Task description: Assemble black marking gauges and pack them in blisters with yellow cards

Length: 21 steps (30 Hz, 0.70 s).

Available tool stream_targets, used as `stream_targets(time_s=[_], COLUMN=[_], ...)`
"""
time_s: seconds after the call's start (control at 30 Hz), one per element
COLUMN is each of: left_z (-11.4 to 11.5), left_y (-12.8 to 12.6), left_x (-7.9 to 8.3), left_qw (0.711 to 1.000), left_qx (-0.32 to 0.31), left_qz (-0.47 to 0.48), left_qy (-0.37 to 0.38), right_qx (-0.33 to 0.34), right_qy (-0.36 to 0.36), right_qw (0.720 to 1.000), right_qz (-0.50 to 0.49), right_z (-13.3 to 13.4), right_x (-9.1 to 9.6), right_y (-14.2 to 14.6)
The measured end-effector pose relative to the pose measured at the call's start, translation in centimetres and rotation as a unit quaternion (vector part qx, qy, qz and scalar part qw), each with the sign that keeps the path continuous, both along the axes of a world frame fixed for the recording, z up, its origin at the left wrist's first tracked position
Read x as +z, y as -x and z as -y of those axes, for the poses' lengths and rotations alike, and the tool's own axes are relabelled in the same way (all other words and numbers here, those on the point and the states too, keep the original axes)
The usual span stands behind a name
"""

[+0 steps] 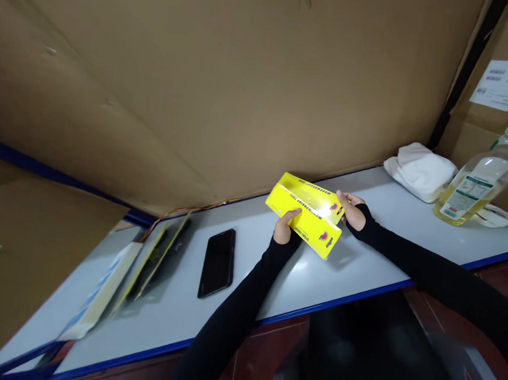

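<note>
Two long yellow packages (306, 213) with dark lettering lie one against the other, held just above the white table (177, 317). My left hand (284, 227) grips the nearer package from below, thumb over its long edge. My right hand (352, 210) closes on the right ends of the packages, next to their red marks. Both arms wear black sleeves.
A black phone (217, 262) lies flat left of my hands. Further left is a stack of flat packets (146, 266) with thin wires. At the right stand a clear bottle of yellow liquid (480, 184) and a white cloth (419, 170). Brown cardboard (226, 85) walls the back.
</note>
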<state>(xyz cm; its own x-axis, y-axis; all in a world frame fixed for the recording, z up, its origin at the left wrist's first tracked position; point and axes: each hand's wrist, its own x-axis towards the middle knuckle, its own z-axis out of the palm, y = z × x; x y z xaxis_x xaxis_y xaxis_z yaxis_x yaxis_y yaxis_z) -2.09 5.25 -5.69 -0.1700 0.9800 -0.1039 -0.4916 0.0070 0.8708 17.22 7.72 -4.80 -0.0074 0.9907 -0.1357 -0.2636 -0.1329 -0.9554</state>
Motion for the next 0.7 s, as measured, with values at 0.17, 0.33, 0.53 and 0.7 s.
stream_targets(time_s=[0.17,0.33,0.53,0.7], left_z=[-0.3,-0.5,-0.4,-0.5], left_y=[-0.3,-0.2,-0.8,-0.9], left_x=[-0.3,-0.2,1.0,2.1], left_qw=[1.000,1.000,0.991,0.984], left_qx=[-0.026,0.021,0.055,0.084], left_qz=[-0.002,0.020,0.124,0.155], left_qy=[-0.007,-0.002,-0.012,-0.009], right_qx=[0.043,0.049,-0.008,-0.047], right_qy=[-0.020,-0.003,0.013,-0.015], right_qw=[0.999,0.998,0.999,0.997], right_qz=[-0.004,0.029,0.051,0.064], right_z=[0.5,0.7,0.8,1.2], right_x=[0.8,0.1,-0.2,0.0], right_y=[-0.2,-0.3,-0.4,-0.4])
